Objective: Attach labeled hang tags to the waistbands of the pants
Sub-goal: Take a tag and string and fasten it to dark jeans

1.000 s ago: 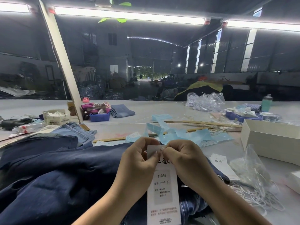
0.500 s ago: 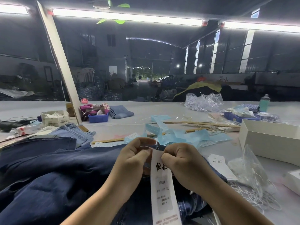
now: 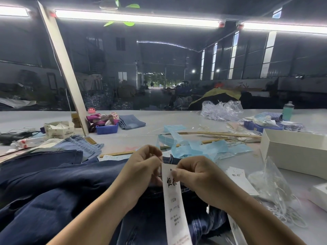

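Observation:
A long white hang tag (image 3: 176, 206) with black printed characters hangs over dark blue denim pants (image 3: 53, 188) spread on the table. My right hand (image 3: 198, 179) pinches the tag's top edge. My left hand (image 3: 141, 170) sits just left of it, fingers curled at the tag's top corner; what it grips is hidden. The waistband lies beneath both hands and is mostly covered. More white tags (image 3: 238, 179) lie to the right of the pants.
A clear bag of white strings (image 3: 272, 190) and an open white box (image 3: 293, 152) stand at the right. Blue paper scraps (image 3: 194, 147) and wooden rulers (image 3: 221, 134) lie beyond my hands. Lighter jeans (image 3: 79, 145), a blue bin (image 3: 107, 129) and a slanted post (image 3: 65, 71) are at the left.
The tag has turned from facing me to edge-on and shifted right. Both hands have moved slightly apart at its top, and the view has tilted down a little.

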Demonstrator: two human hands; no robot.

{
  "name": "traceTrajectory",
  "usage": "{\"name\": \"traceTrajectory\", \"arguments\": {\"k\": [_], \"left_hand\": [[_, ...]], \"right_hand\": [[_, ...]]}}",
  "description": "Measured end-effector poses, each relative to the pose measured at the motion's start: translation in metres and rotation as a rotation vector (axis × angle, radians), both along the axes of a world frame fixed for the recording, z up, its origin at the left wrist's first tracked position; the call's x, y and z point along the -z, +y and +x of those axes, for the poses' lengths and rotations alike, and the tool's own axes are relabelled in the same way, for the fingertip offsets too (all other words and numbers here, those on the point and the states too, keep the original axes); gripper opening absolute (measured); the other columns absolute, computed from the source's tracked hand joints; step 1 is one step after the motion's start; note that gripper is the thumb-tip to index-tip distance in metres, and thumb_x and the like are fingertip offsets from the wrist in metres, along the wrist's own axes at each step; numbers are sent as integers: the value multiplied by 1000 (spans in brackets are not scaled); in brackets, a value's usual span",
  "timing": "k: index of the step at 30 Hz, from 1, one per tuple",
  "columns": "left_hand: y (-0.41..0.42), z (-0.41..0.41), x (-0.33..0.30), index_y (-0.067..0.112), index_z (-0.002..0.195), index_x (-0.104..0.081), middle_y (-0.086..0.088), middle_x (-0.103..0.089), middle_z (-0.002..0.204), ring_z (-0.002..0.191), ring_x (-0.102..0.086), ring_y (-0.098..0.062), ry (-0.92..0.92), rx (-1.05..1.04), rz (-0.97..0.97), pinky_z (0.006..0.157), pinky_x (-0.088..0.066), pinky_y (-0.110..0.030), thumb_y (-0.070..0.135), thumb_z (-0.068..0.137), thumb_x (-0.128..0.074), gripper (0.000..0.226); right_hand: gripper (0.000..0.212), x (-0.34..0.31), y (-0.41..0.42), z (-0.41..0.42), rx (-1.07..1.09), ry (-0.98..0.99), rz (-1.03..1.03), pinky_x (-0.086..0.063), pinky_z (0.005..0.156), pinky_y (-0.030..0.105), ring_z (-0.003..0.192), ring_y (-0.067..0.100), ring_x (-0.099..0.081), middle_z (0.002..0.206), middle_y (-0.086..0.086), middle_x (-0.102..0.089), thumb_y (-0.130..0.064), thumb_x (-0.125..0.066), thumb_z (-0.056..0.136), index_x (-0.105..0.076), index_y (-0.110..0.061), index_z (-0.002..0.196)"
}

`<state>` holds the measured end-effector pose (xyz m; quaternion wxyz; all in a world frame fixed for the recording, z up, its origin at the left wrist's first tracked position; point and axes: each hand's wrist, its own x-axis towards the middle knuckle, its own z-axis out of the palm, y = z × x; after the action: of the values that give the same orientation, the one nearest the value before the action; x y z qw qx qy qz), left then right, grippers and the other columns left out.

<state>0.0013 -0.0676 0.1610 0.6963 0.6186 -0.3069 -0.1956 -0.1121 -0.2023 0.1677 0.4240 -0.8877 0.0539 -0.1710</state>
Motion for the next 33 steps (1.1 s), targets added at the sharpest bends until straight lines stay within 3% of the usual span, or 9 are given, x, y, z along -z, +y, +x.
{"name": "traceTrajectory", "arguments": {"k": [3, 6, 10, 14, 17, 20, 22, 27, 33], "left_hand": [[0, 7, -1, 8, 92, -51, -5, -44, 67, 46, -47, -11, 113, -80, -79, 42, -48, -28, -6, 92, -37, 20], [1, 13, -4, 12, 91, -48, -4, -46, 65, 42, -52, -11, 196, -140, -128, 36, -39, -22, -4, 92, -37, 19], [3, 20, -9, 18, 94, -50, -2, -49, 67, 46, -57, -12, 124, -185, -111, 45, -42, -28, 3, 96, -47, 15], [4, 23, -13, 24, 99, -56, 10, -53, 65, 55, -51, -8, -300, -334, -47, 52, -49, -33, 13, 96, -58, 11], [9, 18, -19, 34, 95, -58, 17, -63, 73, 68, -59, -3, -694, -439, -67, 64, -52, -33, 28, 92, -63, 8], [8, 18, -28, 35, 91, -60, 21, -68, 85, 79, -65, 0, -864, -474, -39, 68, -54, -28, 28, 89, -66, 10], [4, 21, -29, 29, 90, -62, 15, -71, 83, 76, -67, -4, -691, -460, -43, 66, -57, -27, 15, 88, -69, 16], [3, 34, -32, 11, 94, -60, -4, -73, 70, 65, -69, -17, 307, -202, -381, 56, -58, -29, 4, 91, -61, 8], [5, 37, -32, 12, 88, -58, -4, -67, 64, 52, -66, -12, 515, -46, -595, 55, -59, -33, 5, 92, -56, 8]], "right_hand": [[30, 2, -7, -2, -9, 13, 63, -35, 47, 14, 43, -1, -44, 51, -14, -60, -25, -57, 98, -64, -6, 76], [24, 3, -12, -3, -3, -23, 129, -34, 45, 19, 45, 8, -43, 53, -5, -59, -18, -56, 99, -70, -22, 80], [28, 5, -14, -3, -3, -60, 189, -35, 47, 24, 48, 12, -43, 52, -3, -57, -10, -53, 98, -69, -27, 82], [21, 2, -14, -4, -11, -135, 339, -38, 43, 21, 43, 13, -47, 56, 6, -59, -1, -50, 98, -64, -16, 94], [26, -1, -10, -5, -70, -162, 441, -36, 41, 18, 40, 17, -46, 58, 10, -58, 7, -47, 95, -64, -10, 85], [26, -3, -5, -1, -121, -160, 513, -37, 40, 21, 40, 18, -47, 59, 11, -58, 11, -46, 90, -65, -4, 82], [15, -5, -1, 0, -158, -162, 566, -38, 41, 23, 41, 20, -47, 63, 14, -59, 3, -52, 82, -66, -1, 83], [28, -2, 1, 2, -145, -133, 583, -45, 47, 28, 46, 22, -52, 71, 16, -66, 13, -39, 92, -63, -2, 89], [10, 3, 2, 8, -64, -210, 626, -45, 44, 29, 41, 21, -52, 68, 18, -68, 0, -50, 98, -47, -8, 92]]}}
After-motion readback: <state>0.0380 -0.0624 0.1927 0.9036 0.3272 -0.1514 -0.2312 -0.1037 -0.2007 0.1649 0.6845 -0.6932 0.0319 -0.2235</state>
